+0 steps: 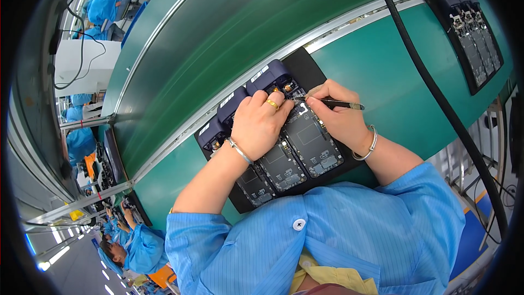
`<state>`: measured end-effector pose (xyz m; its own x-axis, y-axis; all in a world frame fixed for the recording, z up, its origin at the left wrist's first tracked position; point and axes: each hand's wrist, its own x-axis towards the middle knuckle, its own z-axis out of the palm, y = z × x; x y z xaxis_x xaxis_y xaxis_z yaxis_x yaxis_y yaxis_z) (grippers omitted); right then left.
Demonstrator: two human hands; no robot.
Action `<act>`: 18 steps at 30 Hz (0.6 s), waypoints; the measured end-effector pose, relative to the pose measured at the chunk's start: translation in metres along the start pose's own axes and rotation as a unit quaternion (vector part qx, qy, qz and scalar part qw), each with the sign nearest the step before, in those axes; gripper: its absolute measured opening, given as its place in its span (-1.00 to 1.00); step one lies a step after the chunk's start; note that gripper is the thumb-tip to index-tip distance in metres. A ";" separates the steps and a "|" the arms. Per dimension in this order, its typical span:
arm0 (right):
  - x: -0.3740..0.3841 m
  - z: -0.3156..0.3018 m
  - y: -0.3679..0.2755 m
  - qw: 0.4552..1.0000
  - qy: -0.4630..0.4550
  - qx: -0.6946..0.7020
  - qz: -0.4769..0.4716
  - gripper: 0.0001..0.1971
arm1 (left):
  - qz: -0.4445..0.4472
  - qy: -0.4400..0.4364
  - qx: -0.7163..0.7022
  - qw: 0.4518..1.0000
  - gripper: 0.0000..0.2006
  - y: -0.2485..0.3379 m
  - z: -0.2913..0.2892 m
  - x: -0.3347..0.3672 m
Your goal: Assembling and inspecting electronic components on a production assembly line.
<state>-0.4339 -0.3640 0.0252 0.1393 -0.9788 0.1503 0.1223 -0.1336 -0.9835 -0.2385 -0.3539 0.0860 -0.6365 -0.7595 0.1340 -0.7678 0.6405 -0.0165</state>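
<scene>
Three long dark circuit boards (312, 137), each topped by a dark purple housing (268, 75), lie side by side on a black tray (308, 68). My right hand (341, 112) grips slim black tweezers (341, 104), whose tip points at the upper end of the rightmost board. Close beside that tip, my left hand (261, 123) rests over the boards with its fingers bent and pressed together. Its fingertips are at the same upper end, and whatever they pinch there is too small to make out. The left hand partly hides the middle board.
A second black tray (470, 43) with similar boards stands at the far right of the green bench (376, 60). Behind a metal rail runs a green conveyor belt (218, 43). A thick black cable (426, 76) hangs across the right side. Co-workers in blue (143, 248) sit at left.
</scene>
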 end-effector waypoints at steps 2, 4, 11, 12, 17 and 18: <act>0.000 0.000 0.000 1.000 0.002 0.001 -0.004 -0.91 | 0.007 0.014 -0.007 1.000 -0.74 -0.001 0.001 0.000; 0.000 0.000 0.000 1.000 0.002 0.002 -0.007 -0.91 | 0.008 0.025 -0.011 1.000 -0.74 0.000 0.002 0.000; 0.000 0.001 0.001 1.000 0.006 0.001 -0.020 -0.91 | -0.008 -0.017 0.025 1.000 -0.74 0.005 -0.003 0.004; 0.000 0.000 0.001 1.000 0.000 0.002 -0.025 -0.91 | -0.009 -0.024 0.026 0.999 -0.75 0.006 -0.004 0.004; 0.001 0.000 0.001 0.999 -0.020 -0.016 -0.024 -0.91 | -0.010 -0.025 0.023 0.999 -0.75 0.006 -0.004 0.003; 0.001 0.001 0.000 0.999 -0.018 -0.022 -0.036 -0.90 | -0.007 -0.016 0.020 1.000 -0.73 0.006 -0.004 0.005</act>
<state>-0.4331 -0.3653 0.0250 0.1667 -0.9606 0.2226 0.0900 -0.2100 -0.9736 -0.2456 -0.3535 0.0908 -0.6264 -0.7726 0.1030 -0.7791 0.6245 -0.0540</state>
